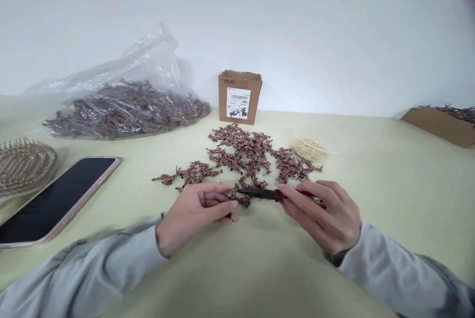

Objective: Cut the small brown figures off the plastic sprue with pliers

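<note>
Between the thumb and fingers of my left hand (202,209) is a small brown reindeer figurine (241,200), partly hidden by the fingertips. My right hand (322,209) is closed around the red handles of black-nosed pliers (260,193). The pliers' tip points left and meets the upper part of the figurine; whether the jaws grip anything is too small to tell. Just beyond both hands lies a loose pile of similar figurines (241,150), with a smaller cluster (196,172) on its left.
A small clear bag of gold bits (308,150) lies right of the pile. Behind stands an open cardboard box (239,98). A large plastic bag of figurines (126,105), a phone (55,199) and a hairbrush (25,167) are at left; another carton (438,126) is far right.
</note>
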{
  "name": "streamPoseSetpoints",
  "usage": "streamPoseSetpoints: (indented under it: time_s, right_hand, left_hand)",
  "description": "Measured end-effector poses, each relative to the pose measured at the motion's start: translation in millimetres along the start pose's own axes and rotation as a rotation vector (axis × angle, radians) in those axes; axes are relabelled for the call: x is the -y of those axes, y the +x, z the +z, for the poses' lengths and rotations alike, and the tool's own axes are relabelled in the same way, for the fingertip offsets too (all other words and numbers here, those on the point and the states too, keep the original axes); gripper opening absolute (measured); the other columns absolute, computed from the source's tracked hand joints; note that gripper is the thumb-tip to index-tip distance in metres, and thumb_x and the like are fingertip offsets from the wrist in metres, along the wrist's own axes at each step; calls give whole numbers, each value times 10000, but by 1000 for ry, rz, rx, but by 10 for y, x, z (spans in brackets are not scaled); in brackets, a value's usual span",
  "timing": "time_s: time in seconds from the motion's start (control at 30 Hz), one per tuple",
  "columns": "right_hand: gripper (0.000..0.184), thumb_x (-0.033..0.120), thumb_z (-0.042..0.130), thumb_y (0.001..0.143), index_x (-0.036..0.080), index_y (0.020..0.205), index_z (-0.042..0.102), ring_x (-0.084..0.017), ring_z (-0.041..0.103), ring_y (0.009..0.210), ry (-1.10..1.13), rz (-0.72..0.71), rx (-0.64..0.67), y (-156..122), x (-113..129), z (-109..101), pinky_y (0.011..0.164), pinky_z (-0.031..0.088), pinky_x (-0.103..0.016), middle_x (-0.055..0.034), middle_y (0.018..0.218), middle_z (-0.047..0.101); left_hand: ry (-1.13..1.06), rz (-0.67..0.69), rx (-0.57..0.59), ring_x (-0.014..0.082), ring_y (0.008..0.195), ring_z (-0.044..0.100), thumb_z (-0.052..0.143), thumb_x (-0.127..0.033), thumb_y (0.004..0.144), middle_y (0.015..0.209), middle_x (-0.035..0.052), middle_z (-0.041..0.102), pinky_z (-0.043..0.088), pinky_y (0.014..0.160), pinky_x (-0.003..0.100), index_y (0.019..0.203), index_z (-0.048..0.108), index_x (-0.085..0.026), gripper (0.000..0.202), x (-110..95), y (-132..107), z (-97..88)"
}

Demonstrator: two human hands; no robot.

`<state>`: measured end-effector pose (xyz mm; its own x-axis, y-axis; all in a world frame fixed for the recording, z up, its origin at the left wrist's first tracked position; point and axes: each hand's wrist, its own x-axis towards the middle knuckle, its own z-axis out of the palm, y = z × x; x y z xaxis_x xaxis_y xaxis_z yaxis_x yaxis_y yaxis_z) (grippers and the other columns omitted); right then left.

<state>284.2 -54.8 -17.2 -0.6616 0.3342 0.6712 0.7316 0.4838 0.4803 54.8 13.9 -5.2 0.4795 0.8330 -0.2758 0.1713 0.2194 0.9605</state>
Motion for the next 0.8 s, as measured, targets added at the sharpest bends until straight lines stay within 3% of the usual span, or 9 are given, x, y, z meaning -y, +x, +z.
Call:
streamPoseSetpoints:
  time_s: [0.4,0.8]
  right_hand:
    - [77,123,620,684,159,750,634,-227,547,839,-38,-15,22,-55,-22,33,592,469,-357,-70,1004,625]
    - [48,96,632,669,128,704,635,-240,564,803,-14,-25,35,16,-27,18,583,470,-361,-84,924,652]
  left_hand:
    - [-12,-20,7,187,645,658,683,-277,607,714,26,676,534,615,277,908,575,-142,347,-3,0,-1]
    - [15,-13,15,179,641,656,672,-269,623,717,24,670,531,610,268,887,560,-143,313,-6,-7,4]
